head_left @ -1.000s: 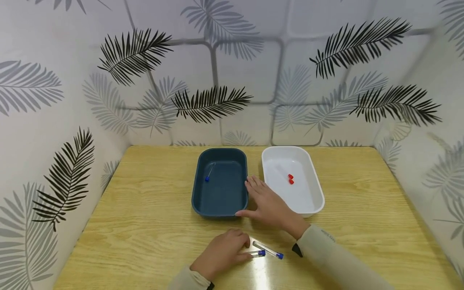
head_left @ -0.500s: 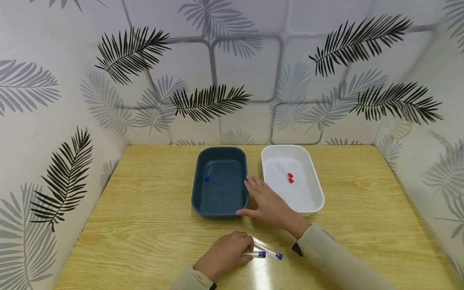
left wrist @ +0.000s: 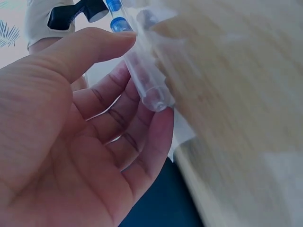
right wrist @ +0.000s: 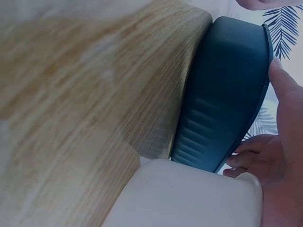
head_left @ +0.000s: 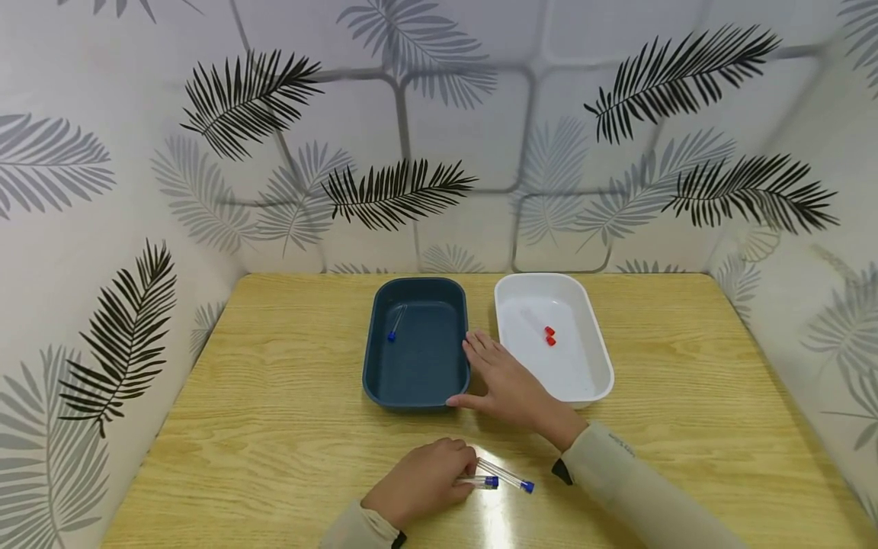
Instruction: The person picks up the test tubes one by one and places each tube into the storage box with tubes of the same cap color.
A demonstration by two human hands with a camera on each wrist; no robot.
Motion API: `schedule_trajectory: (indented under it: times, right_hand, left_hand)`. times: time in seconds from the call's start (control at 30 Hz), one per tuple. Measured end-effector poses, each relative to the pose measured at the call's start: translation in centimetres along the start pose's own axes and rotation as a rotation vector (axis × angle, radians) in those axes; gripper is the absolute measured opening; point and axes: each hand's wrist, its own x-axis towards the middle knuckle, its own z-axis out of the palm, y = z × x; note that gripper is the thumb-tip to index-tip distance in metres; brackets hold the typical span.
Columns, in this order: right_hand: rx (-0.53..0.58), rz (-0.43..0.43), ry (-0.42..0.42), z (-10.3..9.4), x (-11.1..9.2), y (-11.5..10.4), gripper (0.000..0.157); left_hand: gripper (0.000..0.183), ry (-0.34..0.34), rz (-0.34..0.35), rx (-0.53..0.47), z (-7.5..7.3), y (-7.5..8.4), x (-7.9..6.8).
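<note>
My left hand [head_left: 427, 479] pinches a clear test tube with a blue cap [head_left: 488, 482] between thumb and fingers, low over the table front. In the left wrist view the thumb lies on the tube [left wrist: 147, 82] near its cap, and the rounded end rests by the fingertips. A second blue-capped test tube [head_left: 505, 474] lies slanted on the table just beside it. My right hand [head_left: 511, 385] rests with fairly straight fingers at the right rim of the dark blue tray [head_left: 421, 374], thumb at its near corner. One blue-capped tube [head_left: 398, 322] lies inside that tray.
A white tray [head_left: 549, 381] stands to the right of the dark one, holding tubes with red caps [head_left: 550, 336]. My right forearm [head_left: 638, 476] reaches across the table's right front. Patterned wall covering [head_left: 439, 114] surrounds the wooden table [head_left: 274, 381].
My left hand has moved slightly right, and its fingers have closed more around the blue-capped test tube. The right hand stays at the dark tray's rim.
</note>
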Motion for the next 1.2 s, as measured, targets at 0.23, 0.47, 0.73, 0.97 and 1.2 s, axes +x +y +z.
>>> schedule_trajectory:
  times: [0.23, 0.47, 0.73, 0.97, 1.2]
  right_hand:
    - [0.008, 0.010, 0.009, 0.1, 0.0, 0.1, 0.103]
    - [0.023, 0.018, 0.020, 0.1, 0.0, 0.1, 0.099]
    - [0.018, 0.023, 0.015, 0.2, 0.1, 0.3, 0.099]
    - [-0.003, -0.025, 0.025, 0.2, 0.1, 0.5, 0.096]
    - [0.011, 0.006, 0.018, 0.4, 0.0, 0.4, 0.101]
  left_hand:
    - [0.005, -0.044, 0.004, -0.129, -0.7, -1.0, -0.2]
    - [0.006, -0.045, 0.003, -0.292, -3.0, -1.5, -0.7]
    - [0.009, 0.042, 0.048, -0.427, -5.6, -2.2, -0.8]
    - [0.010, 0.194, 0.022, -0.536, -7.6, -3.5, -1.2]
    - [0.015, 0.391, -0.037, -0.594, -8.9, -5.0, -0.9]
